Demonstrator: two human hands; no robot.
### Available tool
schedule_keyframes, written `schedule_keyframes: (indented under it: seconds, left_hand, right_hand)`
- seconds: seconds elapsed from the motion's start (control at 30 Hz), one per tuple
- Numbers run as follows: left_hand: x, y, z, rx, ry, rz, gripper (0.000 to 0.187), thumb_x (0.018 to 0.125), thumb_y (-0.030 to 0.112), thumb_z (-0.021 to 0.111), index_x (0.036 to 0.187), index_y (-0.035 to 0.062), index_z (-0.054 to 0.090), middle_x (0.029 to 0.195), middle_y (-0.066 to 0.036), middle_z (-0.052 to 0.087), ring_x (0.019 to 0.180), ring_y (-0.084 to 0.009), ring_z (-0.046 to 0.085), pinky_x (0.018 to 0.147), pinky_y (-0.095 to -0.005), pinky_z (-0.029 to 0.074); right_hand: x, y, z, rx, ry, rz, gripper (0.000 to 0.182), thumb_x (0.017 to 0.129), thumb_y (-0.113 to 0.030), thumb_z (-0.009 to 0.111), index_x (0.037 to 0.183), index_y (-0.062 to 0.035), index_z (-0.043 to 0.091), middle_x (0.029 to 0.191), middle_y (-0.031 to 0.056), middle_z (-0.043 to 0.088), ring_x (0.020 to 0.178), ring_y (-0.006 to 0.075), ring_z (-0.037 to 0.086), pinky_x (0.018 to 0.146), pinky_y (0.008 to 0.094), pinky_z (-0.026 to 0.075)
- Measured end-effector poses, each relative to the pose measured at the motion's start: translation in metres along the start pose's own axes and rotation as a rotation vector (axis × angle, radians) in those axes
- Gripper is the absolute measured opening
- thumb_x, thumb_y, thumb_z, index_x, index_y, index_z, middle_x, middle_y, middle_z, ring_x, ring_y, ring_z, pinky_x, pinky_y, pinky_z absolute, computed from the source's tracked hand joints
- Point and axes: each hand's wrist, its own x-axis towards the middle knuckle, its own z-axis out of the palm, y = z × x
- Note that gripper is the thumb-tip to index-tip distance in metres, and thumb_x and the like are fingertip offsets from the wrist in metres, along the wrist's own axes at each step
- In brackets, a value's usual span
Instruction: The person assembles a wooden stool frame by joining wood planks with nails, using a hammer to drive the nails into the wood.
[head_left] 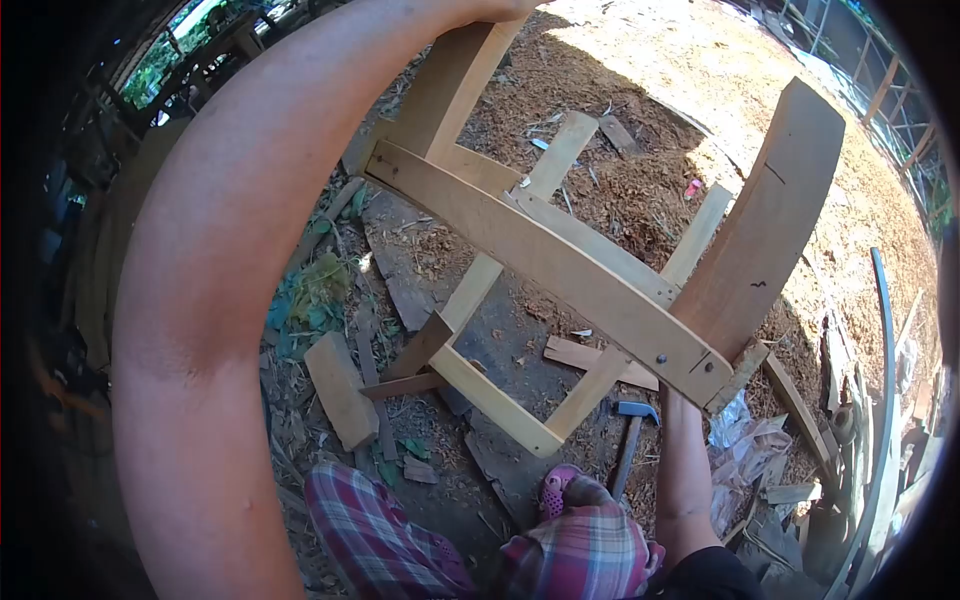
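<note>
A wooden frame of long rails, cross slats and two wide end boards fills the middle of the view, tilted. At the top edge, my left hand meets the upper end of the left board; its fingers are out of sight. My right forearm rises from below to the frame's lower right corner, where the wood hides the hand. The right end board is curved. Dark bolt or screw heads show near the right end of the long rail.
A hammer lies on the ground below the frame. Near my legs are a wooden block and scrap pieces. Sawdust spreads behind. Plastic bags and long strips lie at the right.
</note>
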Motion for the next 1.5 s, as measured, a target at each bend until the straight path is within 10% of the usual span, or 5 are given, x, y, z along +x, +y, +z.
schedule_keyframes:
  seconds: [0.6, 0.7, 1.03, 1.3, 1.5]
  left_hand:
    - [0.083, 0.028, 0.238, -0.087, -0.271, 0.033, 0.069, 0.087, 0.072, 0.045, 0.136, 0.0238, 0.054, 0.141, -0.023, 0.048, 0.127, -0.0399, 0.05, 0.099, -0.0526, 0.042]
    - [0.045, 0.061, 0.207, -0.209, -0.13, -0.191, 0.106, 0.077, 0.077, 0.054, 0.142, -0.0054, 0.041, 0.137, -0.025, 0.052, 0.121, -0.0376, 0.056, 0.102, -0.0408, 0.044]
    - [0.031, 0.009, 0.228, -0.895, -0.244, -0.005, 0.109, 0.084, 0.072, 0.053, 0.15, -0.0063, 0.015, 0.147, -0.031, 0.038, 0.134, -0.0387, 0.043, 0.109, -0.0377, 0.036]
    - [-0.126, -0.102, 0.303, -1.127, -0.099, -0.47, 0.044, 0.098, 0.04, 0.054, 0.126, 0.0061, 0.049, 0.108, -0.004, 0.057, 0.085, -0.013, 0.056, 0.074, -0.028, 0.047]
    - [-0.313, -0.109, 0.362, -0.465, -0.592, -0.138, 0.062, 0.091, 0.042, 0.062, 0.136, 0.0032, 0.044, 0.135, -0.021, 0.046, 0.123, -0.0346, 0.047, 0.1, -0.0457, 0.038]
  right_hand:
    - [0.04, -0.022, -0.103, -0.518, 0.27, 0.297, 0.041, 0.095, -0.029, 0.063, 0.123, -0.0006, 0.051, 0.099, 0.0158, 0.067, 0.08, 0.0256, 0.068, 0.066, 0.0397, 0.057]
    - [0.033, -0.028, -0.101, -1.041, 0.408, 0.243, 0.047, 0.092, -0.036, 0.066, 0.117, 0.0034, 0.059, 0.092, 0.0189, 0.07, 0.081, 0.0287, 0.07, 0.065, 0.0389, 0.055]
    - [-0.015, -0.054, -0.042, -1.623, 0.614, -0.339, 0.041, 0.082, -0.029, 0.078, 0.101, 0.0046, 0.062, 0.08, 0.0183, 0.07, 0.072, 0.0285, 0.069, 0.065, 0.0388, 0.054]
    - [-0.036, -0.038, -0.021, -1.309, 0.77, -0.655, 0.052, 0.084, -0.028, 0.077, 0.116, 0.0022, 0.051, 0.083, 0.0092, 0.06, 0.066, 0.0164, 0.06, 0.06, 0.0316, 0.05]
    - [-0.053, 0.016, -0.061, -1.334, 0.714, -0.441, 0.048, 0.088, -0.023, 0.072, 0.123, -0.0016, 0.048, 0.08, 0.0051, 0.055, 0.071, 0.0129, 0.055, 0.064, 0.0293, 0.047]
